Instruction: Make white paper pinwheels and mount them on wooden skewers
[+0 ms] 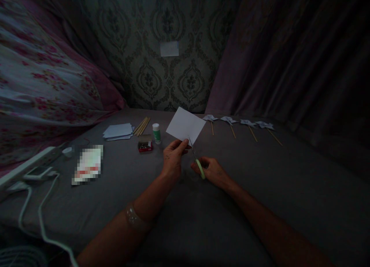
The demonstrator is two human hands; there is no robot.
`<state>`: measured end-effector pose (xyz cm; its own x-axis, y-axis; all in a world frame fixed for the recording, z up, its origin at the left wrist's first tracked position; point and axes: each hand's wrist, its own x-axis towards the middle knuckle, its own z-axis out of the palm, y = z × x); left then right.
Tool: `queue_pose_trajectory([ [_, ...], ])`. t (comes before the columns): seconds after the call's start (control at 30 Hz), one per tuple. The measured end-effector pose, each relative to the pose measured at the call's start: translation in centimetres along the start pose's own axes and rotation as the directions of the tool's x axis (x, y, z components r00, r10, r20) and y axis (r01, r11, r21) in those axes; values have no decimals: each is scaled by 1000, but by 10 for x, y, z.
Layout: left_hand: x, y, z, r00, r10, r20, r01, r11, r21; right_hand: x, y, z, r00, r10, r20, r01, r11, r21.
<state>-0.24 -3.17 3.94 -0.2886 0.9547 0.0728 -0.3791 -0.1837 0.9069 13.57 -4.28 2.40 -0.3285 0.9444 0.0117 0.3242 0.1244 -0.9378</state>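
My left hand [172, 156] pinches the lower corner of a square sheet of white paper [186, 124], held up above the table. In my right hand [212, 170] is a pair of scissors [200, 168] with light green handles. Their blades meet the paper near its lower corner, close to my left thumb. Beyond the paper, to its left, stand a green and white glue stick [156, 133] and a small open red box [145, 146] of small metal pieces. Several paper pinwheels [248, 123] on sticks lie in a row to the right.
A stack of white paper [118, 131] and a bundle of wooden sticks [142, 126] lie at the back left. Nearer are a blurred-out packet [88, 165], a small white cup [67, 152] and a power strip [31, 163] with white cables [42, 220]. Curtains hang at both sides.
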Motion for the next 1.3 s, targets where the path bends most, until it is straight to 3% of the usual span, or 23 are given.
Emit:
queue_pose_trajectory([
  [1.3, 5, 1, -1, 1000, -27, 15, 28, 999, -29, 3, 5, 5, 994, 62, -94, -59, 998, 28],
])
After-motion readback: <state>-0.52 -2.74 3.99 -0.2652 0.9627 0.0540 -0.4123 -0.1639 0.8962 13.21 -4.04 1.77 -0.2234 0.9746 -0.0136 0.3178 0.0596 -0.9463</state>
